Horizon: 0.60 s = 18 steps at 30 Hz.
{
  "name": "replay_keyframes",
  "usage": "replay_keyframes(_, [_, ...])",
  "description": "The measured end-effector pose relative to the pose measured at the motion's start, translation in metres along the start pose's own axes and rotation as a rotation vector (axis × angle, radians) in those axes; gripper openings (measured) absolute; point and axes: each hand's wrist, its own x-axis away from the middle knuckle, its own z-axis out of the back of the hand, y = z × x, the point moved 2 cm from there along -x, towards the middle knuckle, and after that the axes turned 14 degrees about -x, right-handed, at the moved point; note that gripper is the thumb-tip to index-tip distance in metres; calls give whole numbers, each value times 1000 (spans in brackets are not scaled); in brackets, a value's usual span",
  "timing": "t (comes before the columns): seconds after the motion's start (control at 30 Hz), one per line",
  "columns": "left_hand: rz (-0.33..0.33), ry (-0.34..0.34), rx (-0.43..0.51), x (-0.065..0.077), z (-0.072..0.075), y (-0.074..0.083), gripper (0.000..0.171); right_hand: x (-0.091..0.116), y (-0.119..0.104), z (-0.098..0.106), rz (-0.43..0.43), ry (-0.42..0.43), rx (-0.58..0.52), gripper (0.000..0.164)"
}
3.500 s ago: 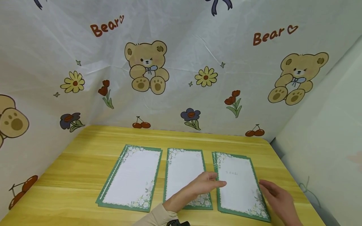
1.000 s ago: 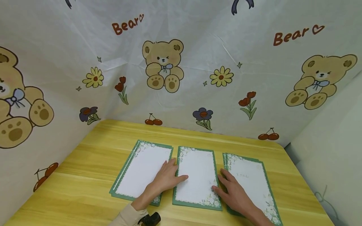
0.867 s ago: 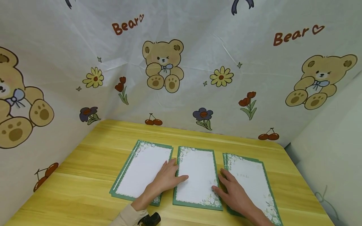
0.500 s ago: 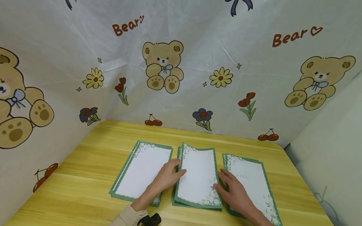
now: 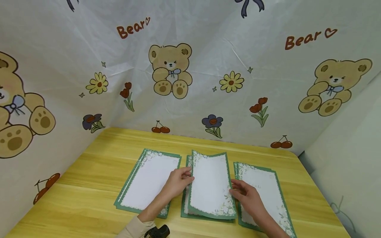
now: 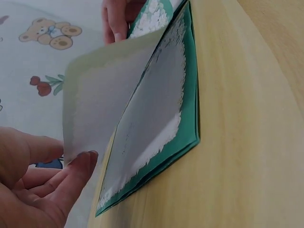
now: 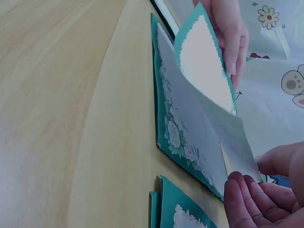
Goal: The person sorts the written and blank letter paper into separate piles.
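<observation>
A sheet of paper (image 5: 209,185) with a green, white-flowered border is lifted off the middle paper stack (image 5: 185,205) and bows between both hands. My left hand (image 5: 177,181) pinches its left edge between thumb and fingers. On the opposite edge, my right hand (image 5: 248,198) pinches it the same way. The left wrist view shows the sheet's plain back (image 6: 109,80) raised over the stack, whose top face (image 6: 147,128) has a pale printed border. From the right wrist side, the sheet (image 7: 204,61) curves up, with the flowered stack (image 7: 178,137) lying beneath it.
To the left lies another stack of bordered paper (image 5: 148,178), under my left forearm. A right-hand stack (image 5: 269,191), with faint writing on its top sheet, sits partly beneath my right hand. All rest on a yellow wood-grain table (image 5: 80,185) before a bear-print cloth (image 5: 178,115).
Both hands first moved left from the right-hand stack to the middle one. Their fingers then closed on the top sheet's edges, and the sheet rose off the stack.
</observation>
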Motion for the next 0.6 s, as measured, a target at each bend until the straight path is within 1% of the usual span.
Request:
replay_keyframes(0.1, [-9, 6, 38, -2, 0, 0, 44, -1, 1, 3, -39, 10, -52, 44])
replay_keyframes(0.2, [-15, 11, 73, -3, 1, 0, 42, -1, 1, 5, -60, 12, -101, 45])
replay_keyframes(0.33, [-13, 19, 98, -4, 4, 2, 41, -1, -1, 8, -65, 13, -141, 47])
replay_keyframes(0.6, [-7, 48, 126, -6, 11, 7, 39, -2, -6, 11, -58, 12, -170, 54])
